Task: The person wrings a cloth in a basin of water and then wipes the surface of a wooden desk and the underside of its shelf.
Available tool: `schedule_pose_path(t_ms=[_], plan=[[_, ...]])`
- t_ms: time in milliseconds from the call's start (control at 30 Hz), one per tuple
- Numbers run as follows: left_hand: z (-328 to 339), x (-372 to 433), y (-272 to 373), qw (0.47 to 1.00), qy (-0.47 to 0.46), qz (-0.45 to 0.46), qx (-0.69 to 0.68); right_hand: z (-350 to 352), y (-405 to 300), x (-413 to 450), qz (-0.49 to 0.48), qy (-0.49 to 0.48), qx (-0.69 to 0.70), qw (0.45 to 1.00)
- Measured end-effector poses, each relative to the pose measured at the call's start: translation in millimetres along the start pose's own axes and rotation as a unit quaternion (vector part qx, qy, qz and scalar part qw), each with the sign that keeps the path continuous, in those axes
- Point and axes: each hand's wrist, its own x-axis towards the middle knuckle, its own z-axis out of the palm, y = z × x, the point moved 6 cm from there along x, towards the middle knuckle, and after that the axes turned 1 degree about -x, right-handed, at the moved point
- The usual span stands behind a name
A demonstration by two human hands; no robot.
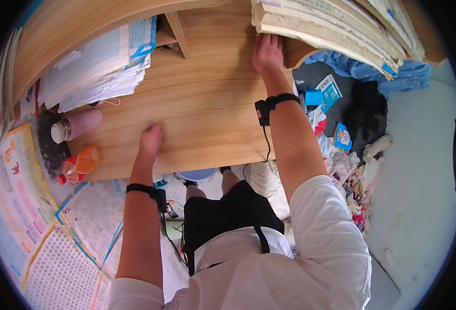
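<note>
My left hand (151, 140) rests on the wooden desktop (204, 116) with its fingers curled into a fist; nothing shows in it. Towards the back right corner of the desk reaches my right hand (268, 54), palm down and fingers together. Its fingertips end at the lower edge of a row of worn books (301, 31), beside the desk's wooden side panel (299, 50). The books partly hide them, so I cannot tell whether they touch or grip anything. A black strap with a small device (265, 112) circles my right forearm, and a similar strap (144, 188) is on the left.
A stack of papers and books (96, 69) fills the back left. A pink bottle (84, 123) and an orange drink bottle (81, 164) lie at the left edge. Clothes (352, 174) are heaped right of the desk. Printed posters (61, 267) cover the left side.
</note>
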Motion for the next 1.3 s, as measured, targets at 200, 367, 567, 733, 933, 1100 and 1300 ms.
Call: schedule_pose_path(t_ms=[200,367,567,733,933,1100,1300], plan=[[3.6,-2.8,-0.5,0.997,-0.020,-0.049,-0.053,-66.6,-11.7,-113.1,-0.168,0.016,0.172,0.970],[-17.2,49.4,-46.2,0.983,-0.052,-0.059,-0.166,-126.2,-25.3,-246.8,-0.098,-0.060,0.155,0.981],[-15.8,16.8,-22.5,0.999,0.004,-0.019,-0.034,-94.5,-39.7,-183.5,-0.167,-0.010,0.129,0.977],[-10.6,2.6,-5.4,1.000,0.008,-0.011,0.001,-27.1,-45.5,-68.6,-0.176,0.086,0.092,0.976],[7.0,1.0,4.0,0.996,-0.037,-0.016,-0.082,-9.7,-33.1,-12.3,-0.125,0.073,0.115,0.983],[-18.7,9.6,-12.1,0.998,0.003,-0.051,-0.048,-73.1,-51.9,-156.6,-0.132,-0.012,0.175,0.976],[-21.4,57.5,-53.7,0.994,0.002,-0.018,-0.108,-115.8,-64.9,-242.4,-0.132,-0.072,0.141,0.979]])
